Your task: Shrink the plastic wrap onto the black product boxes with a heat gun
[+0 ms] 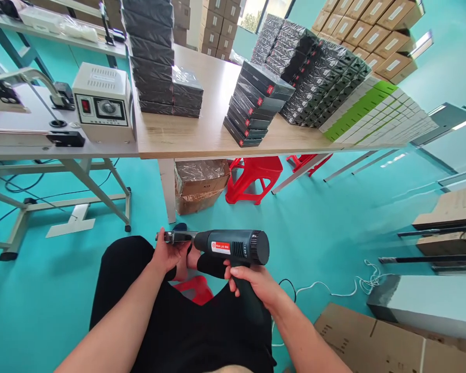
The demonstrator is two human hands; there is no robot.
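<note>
Turquoise flooring [314, 228] lay beneath a long wooden table [213, 72], on which dark, film-wrapped boxes [151, 57] stood in a tall stack at left. A shorter stack of red-labelled boxes [252, 111] stood near the front edge; green-and-white boxes [373, 114] formed a block farther right. Beside the table's left end stood a beige machine [103, 101] with a dial and a red switch. Below the tabletop, a brown carton [202, 191] sat beside a red stool [254, 178]. Above the seated person's lap, the right hand [252, 280] was wrapped around the handle of a dark heat gun [233, 246], its nozzle directed left. The left hand [169, 256] gripped a thin, shiny item [180, 237], seen nearly edge-on, at the nozzle's end; whether item and nozzle touched could not be determined.
</note>
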